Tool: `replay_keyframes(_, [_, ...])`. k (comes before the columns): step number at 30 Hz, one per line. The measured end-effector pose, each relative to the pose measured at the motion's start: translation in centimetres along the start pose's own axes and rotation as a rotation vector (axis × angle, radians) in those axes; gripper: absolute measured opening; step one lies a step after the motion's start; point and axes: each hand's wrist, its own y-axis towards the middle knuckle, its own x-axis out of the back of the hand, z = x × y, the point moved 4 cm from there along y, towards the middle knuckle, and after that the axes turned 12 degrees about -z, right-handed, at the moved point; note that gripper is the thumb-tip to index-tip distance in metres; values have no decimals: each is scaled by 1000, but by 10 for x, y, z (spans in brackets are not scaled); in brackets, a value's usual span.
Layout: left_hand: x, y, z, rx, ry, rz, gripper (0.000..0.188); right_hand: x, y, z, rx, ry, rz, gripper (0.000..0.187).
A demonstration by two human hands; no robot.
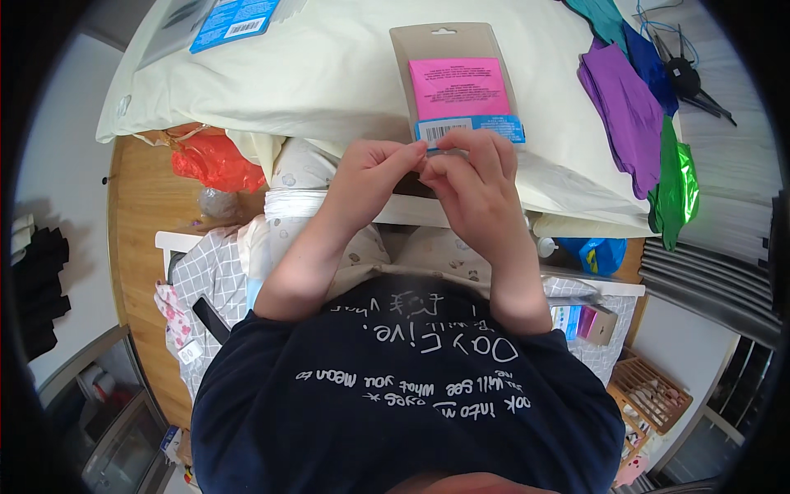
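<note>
A flat grey hang-card package lies on the cream-covered table, with a folded pink packet on it and a blue strip with a barcode along its near end. At that near end, my left hand is closed, thumb and forefinger pinched together. Just to its right, my right hand is closed too, its fingers curled and their tips meeting the left hand's. Both sets of fingertips overlap the package's near edge in the view. What lies between them is too small and hidden to make out.
Purple folded fabric, a green shiny piece and black scissors lie along the right side. Another blue barcoded package is at the far left. A red plastic bag hangs below the table's left edge. A dark phone rests beside me.
</note>
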Motion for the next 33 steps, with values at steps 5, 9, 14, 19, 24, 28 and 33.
replay_keyframes(5, [-2, 0, 5, -4, 2, 4, 34, 6, -3, -4, -4, 30, 29, 17])
replay_keyframes(9, [-1, -1, 4, 41, -70, -37, 35, 10, -8, -8, -1, 31, 27, 17])
replay_keyframes(14, [-2, 0, -5, 23, -28, 21, 39, 17, -11, -13, -19, 80, 3, 20])
replay_keyframes(19, [-5, -1, -5, 47, -18, -3, 41, 20, -11, -12, -11, 112, -42, 24])
replay_keyframes(24, [3, 0, 7, 50, -27, 42, 51, 24, -10, -8, -45, 146, -75, 26])
replay_keyframes(28, [4, -2, 5, -2, 40, 19, 54, 27, -15, -6, -134, 96, -126, 28])
replay_keyframes(33, [-1, -3, 3, -17, 27, 8, 52, 19, -13, 6, -153, -106, -182, 41])
